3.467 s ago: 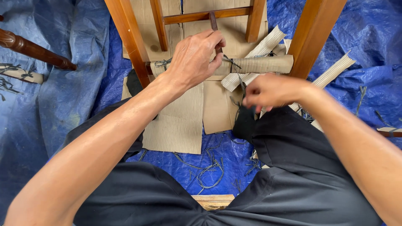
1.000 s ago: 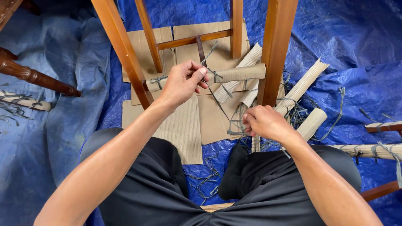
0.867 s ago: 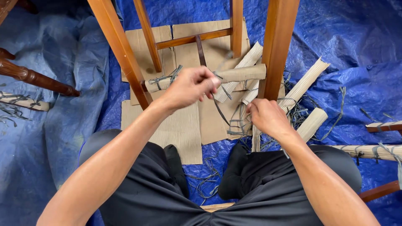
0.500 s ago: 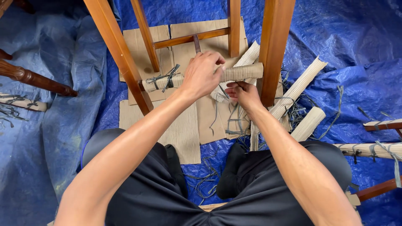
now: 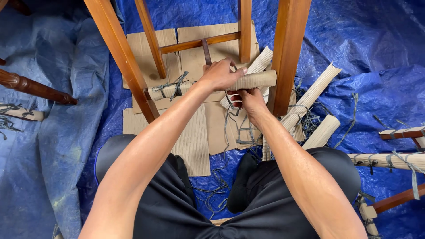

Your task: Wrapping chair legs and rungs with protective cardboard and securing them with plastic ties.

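My left hand (image 5: pixel 219 74) rests on top of a cardboard-wrapped rung (image 5: pixel 259 80) of a wooden chair frame (image 5: pixel 116 53), its fingers curled over the wrap. Just below the rung my right hand (image 5: pixel 248 98) pinches a grey plastic strap (image 5: pixel 228 116) that hangs down from the wrap. Another knot of grey strap (image 5: pixel 170 85) ties the wrap near the left leg. The chair's right leg (image 5: pixel 287 48) stands just right of both hands.
Flat cardboard sheets (image 5: pixel 190 132) lie under the chair on a blue tarp (image 5: pixel 363 40). Rolled cardboard tubes (image 5: pixel 312 95) and cut strap scraps (image 5: pixel 217 183) lie on the right and between my knees. A dark turned leg (image 5: pixel 35 88) is left; wrapped rails (image 5: pixel 389 159) are right.
My right hand moved up from the strap pile to just under the rung. My left hand went from pulling the strap to lying over the wrapped rung.
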